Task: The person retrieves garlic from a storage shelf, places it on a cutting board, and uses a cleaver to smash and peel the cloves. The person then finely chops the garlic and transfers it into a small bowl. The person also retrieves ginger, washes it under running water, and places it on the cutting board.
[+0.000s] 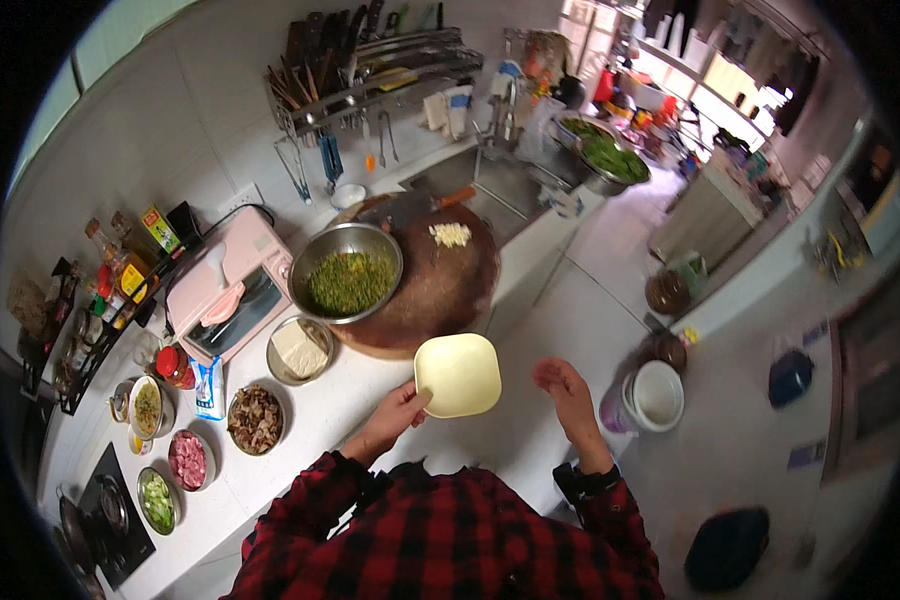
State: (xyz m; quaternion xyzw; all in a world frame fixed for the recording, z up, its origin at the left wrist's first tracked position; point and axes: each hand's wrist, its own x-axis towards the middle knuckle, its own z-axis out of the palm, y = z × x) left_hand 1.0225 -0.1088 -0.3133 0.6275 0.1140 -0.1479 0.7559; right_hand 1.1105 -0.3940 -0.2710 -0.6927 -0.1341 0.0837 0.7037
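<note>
My left hand (396,417) grips a pale yellow square dish (459,376) by its near left corner, with nothing inside it. To the right of the dish and apart from it, my right hand (568,397) hovers bare, its fingers loosely bent. Just beyond the dish is a round wooden chopping board (452,289) bearing a small heap of chopped garlic (450,235). A cleaver with a wooden handle (457,198) lies at the board's far side. On the board's left part stands a steel bowl (346,271) of chopped green herbs or vegetables.
Along the white counter (225,487) stand bowls of tofu (300,350), brown pieces (256,420), raw meat (188,460) and sliced greens (156,501). A pink toaster oven (229,281) is by the wall. Beyond the board is a sink (487,180); a white bucket (657,396) sits on the floor.
</note>
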